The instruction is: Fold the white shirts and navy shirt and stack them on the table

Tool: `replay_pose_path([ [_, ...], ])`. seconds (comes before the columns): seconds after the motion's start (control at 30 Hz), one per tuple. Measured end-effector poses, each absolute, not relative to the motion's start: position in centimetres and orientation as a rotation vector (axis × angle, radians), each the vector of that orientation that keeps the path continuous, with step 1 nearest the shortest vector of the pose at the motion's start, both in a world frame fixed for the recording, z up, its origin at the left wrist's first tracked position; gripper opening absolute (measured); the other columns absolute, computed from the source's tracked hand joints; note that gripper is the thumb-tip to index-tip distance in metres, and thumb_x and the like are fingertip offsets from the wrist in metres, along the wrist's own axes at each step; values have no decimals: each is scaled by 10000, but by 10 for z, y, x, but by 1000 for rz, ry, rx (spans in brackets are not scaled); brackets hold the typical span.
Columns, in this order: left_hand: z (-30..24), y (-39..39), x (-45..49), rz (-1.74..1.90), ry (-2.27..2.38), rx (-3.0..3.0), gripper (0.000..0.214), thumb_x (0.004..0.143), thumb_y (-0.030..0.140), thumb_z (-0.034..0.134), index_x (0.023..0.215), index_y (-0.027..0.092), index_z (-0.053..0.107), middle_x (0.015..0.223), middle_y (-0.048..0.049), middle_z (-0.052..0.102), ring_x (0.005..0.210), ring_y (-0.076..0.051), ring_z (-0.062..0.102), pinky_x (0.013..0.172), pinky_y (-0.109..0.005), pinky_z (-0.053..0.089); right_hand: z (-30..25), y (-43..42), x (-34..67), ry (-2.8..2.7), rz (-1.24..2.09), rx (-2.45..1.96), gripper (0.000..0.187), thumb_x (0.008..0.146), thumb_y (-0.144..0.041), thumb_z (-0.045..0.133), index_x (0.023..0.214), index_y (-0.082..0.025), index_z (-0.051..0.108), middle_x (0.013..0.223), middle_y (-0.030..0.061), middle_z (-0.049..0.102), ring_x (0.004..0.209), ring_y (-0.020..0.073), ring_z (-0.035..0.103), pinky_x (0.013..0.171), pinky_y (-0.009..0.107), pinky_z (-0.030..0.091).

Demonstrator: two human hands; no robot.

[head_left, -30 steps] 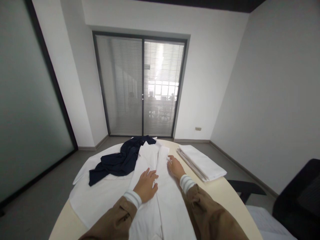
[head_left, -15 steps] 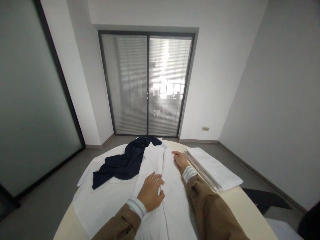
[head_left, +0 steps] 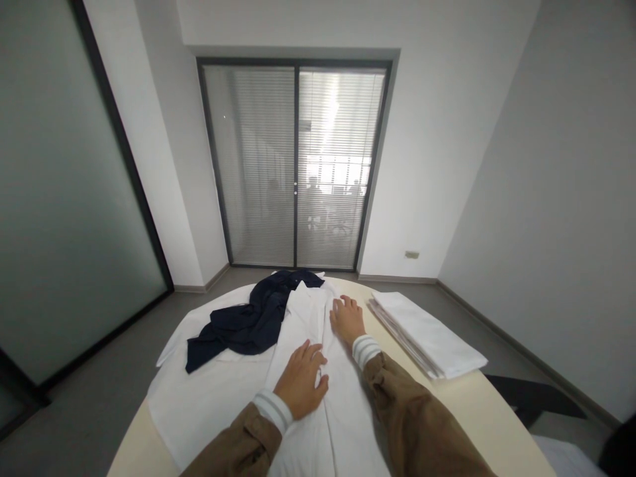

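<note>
One sliding door (head_left: 297, 165) with two blind-covered panels fills the upper centre of the frame. One round table (head_left: 477, 411) occupies the lower centre. One white sheet (head_left: 209, 397) lies spread across the table's left part.

One white garment (head_left: 342, 411) lies lengthwise down the lower centre of the frame, on the table, partly over the sheet. One navy garment (head_left: 248, 321) lies crumpled just left of centre, touching the white garment's left edge. One stack of folded white cloths (head_left: 427, 331) sits at right of centre, apart from the white garment; the layer count cannot be told.

Two hands are in view. The left hand (head_left: 301, 379) lies flat, fingers spread and released, palm down on the white garment. The right hand (head_left: 347, 320) lies flat likewise, higher in the frame, on the same garment, grasping nothing. One wall socket (head_left: 411, 254) shows right of the door.
</note>
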State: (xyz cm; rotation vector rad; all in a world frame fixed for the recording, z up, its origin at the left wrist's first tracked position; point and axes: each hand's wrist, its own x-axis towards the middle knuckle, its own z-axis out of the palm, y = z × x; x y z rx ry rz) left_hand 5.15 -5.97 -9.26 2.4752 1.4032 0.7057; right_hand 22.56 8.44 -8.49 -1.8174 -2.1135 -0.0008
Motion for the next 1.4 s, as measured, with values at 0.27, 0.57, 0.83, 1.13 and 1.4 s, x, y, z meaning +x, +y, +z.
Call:
replay_pose_path([
  [0.27, -94, -59, 51, 471, 1451, 2460, 615, 932, 403, 465, 1489, 161, 366, 1613, -149, 241, 1499, -320, 155, 1196, -550, 200, -95, 70, 213, -2356, 301, -1772, 632, 998, -547, 230, 1566, -271, 205, 1629, 82, 220, 1493, 309, 162, 1162, 548, 101],
  [0.57, -96, -60, 51, 419, 1473, 2498, 616, 935, 312, 417, 1520, 141, 330, 1616, -140, 225, 1503, -305, 136, 1203, -539, 171, -92, 40, 209, -2357, 383, -1739, 639, 1006, -502, 252, 1561, -187, 231, 1631, 130, 181, 1503, 349, 111, 1170, 577, 100],
  [0.83, -98, -61, 51, 541, 1475, 2494, 470, 903, 270, 457, 1358, 157, 487, 1554, -141, 374, 1472, -308, 250, 1181, -520, 228, -84, 13, 230, -2387, 392, -1394, 462, 1001, -334, 341, 1383, -142, 516, 1521, 171, 412, 1417, 262, 350, 1159, 440, 255],
  [1.13, -100, -58, 49, 903, 1307, 2425, 91, 855, 200, 536, 945, 205, 544, 1036, -71, 618, 1065, -236, 573, 978, -409, 462, -61, -68, 244, -2516, 551, -1061, 206, 798, -149, 540, 929, -194, 693, 818, 15, 669, 707, 139, 575, 715, 242, 452],
  [1.4, -100, -60, 35, 812, 1221, 2437, 225, 906, 193, 470, 1102, 202, 582, 1282, -113, 585, 1272, -240, 493, 1108, -413, 374, -61, -98, 247, -2637, 507, -814, 283, 763, -122, 561, 967, -236, 721, 830, 16, 648, 809, 170, 592, 830, 281, 453],
])
